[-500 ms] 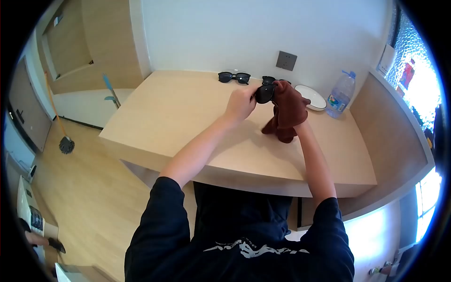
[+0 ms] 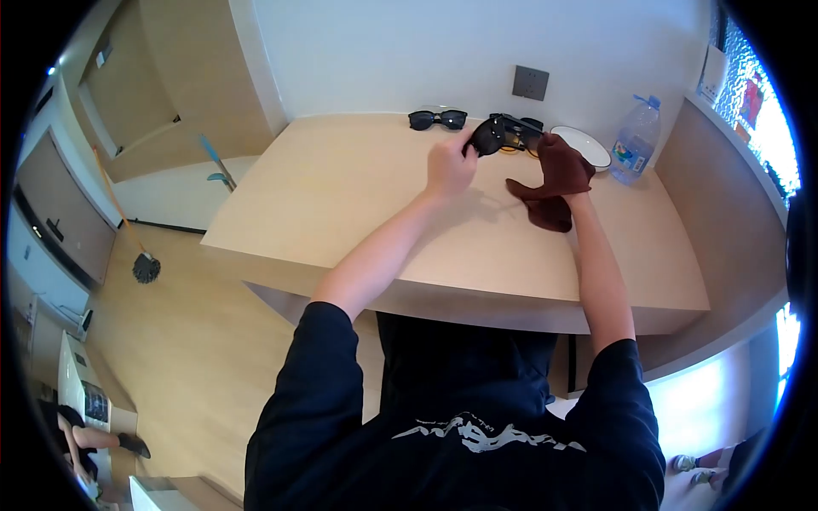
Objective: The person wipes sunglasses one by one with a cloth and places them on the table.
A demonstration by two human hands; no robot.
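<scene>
Dark sunglasses (image 2: 489,137) are pinched by the temple side in my left hand (image 2: 452,168), raised over the table. My right hand (image 2: 576,198) is wrapped in a brown cloth (image 2: 562,167) that hides most of its fingers. One end of the cloth hangs toward the tabletop. The cloth is close to the right end of the sunglasses; whether they touch I cannot tell. Just behind them lies another pair of glasses (image 2: 532,124), partly covered from view. A third dark pair (image 2: 438,120) rests near the wall, left of my hands.
On the light wooden table (image 2: 341,196), a white plate (image 2: 601,159) and a clear bottle with a blue cap (image 2: 632,145) stand at the back right. A curved side panel (image 2: 716,230) borders the right. On the floor are a mop (image 2: 146,267) and, lower left, another person's leg (image 2: 95,437).
The cloth has come away from the sunglasses' lens toward the right, so more of the sunglasses shows. My left hand still holds them. The view has shifted a little.
</scene>
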